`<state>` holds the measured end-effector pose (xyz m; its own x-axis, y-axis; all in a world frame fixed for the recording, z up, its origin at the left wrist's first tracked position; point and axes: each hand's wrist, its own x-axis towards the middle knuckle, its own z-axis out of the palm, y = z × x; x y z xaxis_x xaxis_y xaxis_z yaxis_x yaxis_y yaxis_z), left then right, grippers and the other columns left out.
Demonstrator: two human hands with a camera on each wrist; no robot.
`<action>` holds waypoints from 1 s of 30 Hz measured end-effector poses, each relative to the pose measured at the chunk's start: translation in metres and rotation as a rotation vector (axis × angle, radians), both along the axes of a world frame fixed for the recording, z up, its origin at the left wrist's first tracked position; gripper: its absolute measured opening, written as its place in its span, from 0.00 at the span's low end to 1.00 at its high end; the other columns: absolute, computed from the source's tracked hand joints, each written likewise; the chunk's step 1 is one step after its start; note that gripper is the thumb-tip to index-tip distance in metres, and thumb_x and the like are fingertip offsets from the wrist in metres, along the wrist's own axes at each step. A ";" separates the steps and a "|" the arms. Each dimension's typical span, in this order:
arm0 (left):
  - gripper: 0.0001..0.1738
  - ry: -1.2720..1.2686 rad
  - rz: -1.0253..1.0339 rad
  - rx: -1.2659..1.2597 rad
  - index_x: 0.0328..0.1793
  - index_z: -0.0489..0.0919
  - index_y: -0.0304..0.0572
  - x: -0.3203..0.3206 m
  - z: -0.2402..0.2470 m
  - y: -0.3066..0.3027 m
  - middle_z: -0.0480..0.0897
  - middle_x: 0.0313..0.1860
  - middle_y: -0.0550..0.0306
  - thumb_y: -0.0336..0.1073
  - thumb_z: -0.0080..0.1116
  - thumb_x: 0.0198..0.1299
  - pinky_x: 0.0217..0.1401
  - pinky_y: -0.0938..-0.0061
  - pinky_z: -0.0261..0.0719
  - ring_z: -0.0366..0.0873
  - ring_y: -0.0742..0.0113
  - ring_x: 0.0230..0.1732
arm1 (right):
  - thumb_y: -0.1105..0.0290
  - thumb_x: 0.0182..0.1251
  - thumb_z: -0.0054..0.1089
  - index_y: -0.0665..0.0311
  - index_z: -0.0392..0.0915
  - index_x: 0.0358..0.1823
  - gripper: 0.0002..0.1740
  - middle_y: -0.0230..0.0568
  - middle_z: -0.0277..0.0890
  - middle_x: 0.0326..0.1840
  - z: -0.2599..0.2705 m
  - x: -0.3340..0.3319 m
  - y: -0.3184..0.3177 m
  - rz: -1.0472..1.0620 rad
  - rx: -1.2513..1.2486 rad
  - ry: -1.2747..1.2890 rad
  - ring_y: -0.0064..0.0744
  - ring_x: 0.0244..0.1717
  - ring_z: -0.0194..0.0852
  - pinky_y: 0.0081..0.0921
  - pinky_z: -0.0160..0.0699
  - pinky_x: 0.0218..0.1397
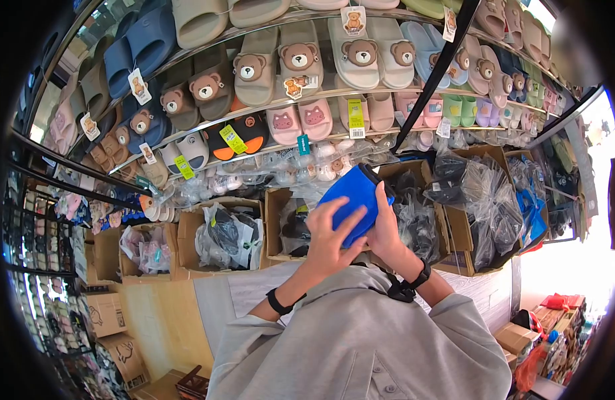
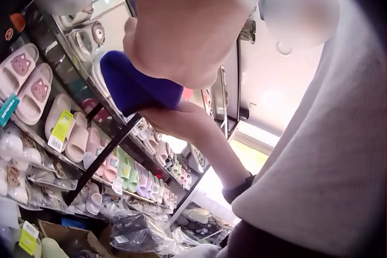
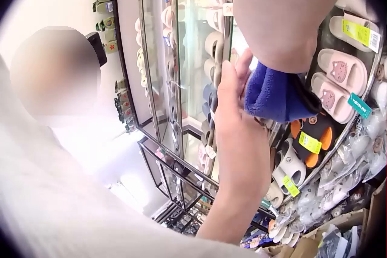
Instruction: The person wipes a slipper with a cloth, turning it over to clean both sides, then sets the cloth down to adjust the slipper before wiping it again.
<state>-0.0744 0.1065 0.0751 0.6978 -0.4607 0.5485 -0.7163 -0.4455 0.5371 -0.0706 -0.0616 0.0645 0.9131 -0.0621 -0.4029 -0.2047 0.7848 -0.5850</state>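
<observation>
A blue fleecy article with a black edge [image 1: 355, 188] is held up in front of the chest. My right hand [image 1: 385, 233] grips its right side, with the thumb lying along it. Across its near face my left hand [image 1: 331, 237] rests with fingers spread and mostly straight. In the right wrist view the blue article [image 3: 278, 94] shows a fuzzy, bunched surface, and the left hand [image 3: 242, 131] lies against it. From the left wrist the blue article [image 2: 142, 88] appears between both hands; part of it is hidden behind them.
Shelves of slippers with bear faces [image 1: 297, 57] rise ahead. Below stand cardboard boxes [image 1: 187, 250] of plastic-wrapped footwear. A black shelf post [image 1: 431, 83] slants down at the right. More cartons [image 1: 107, 313] sit at the lower left, and stacked goods [image 1: 554, 320] at the lower right.
</observation>
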 end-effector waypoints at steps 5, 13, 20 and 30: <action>0.64 0.806 0.091 -0.634 0.90 0.45 0.29 0.008 -0.034 -0.009 0.62 0.83 0.39 0.40 0.82 0.62 0.89 0.51 0.56 0.59 0.48 0.86 | 0.37 0.86 0.49 0.58 0.69 0.78 0.36 0.41 0.76 0.74 0.002 0.003 -0.001 -0.096 0.001 -0.027 0.39 0.71 0.79 0.43 0.82 0.74; 0.45 1.139 -0.229 -0.724 0.81 0.65 0.30 0.021 -0.033 -0.006 0.79 0.73 0.48 0.25 0.80 0.61 0.79 0.60 0.78 0.79 0.61 0.74 | 0.41 0.88 0.50 0.61 0.72 0.75 0.33 0.39 0.81 0.68 -0.006 0.010 -0.011 -0.079 -0.025 0.018 0.36 0.68 0.81 0.40 0.81 0.73; 0.36 1.167 -0.202 -0.761 0.72 0.75 0.30 0.028 -0.034 -0.002 0.85 0.64 0.53 0.27 0.82 0.60 0.68 0.68 0.85 0.85 0.67 0.64 | 0.45 0.89 0.50 0.61 0.70 0.78 0.31 0.39 0.78 0.73 -0.003 0.014 -0.018 0.013 0.169 0.005 0.35 0.69 0.80 0.42 0.78 0.76; 0.27 1.361 -0.261 -0.854 0.71 0.77 0.36 0.032 -0.032 0.010 0.86 0.63 0.58 0.30 0.75 0.68 0.70 0.67 0.83 0.85 0.68 0.63 | 0.47 0.88 0.54 0.62 0.68 0.77 0.31 0.41 0.78 0.72 -0.006 0.004 -0.016 0.055 0.025 -0.071 0.35 0.70 0.80 0.40 0.81 0.74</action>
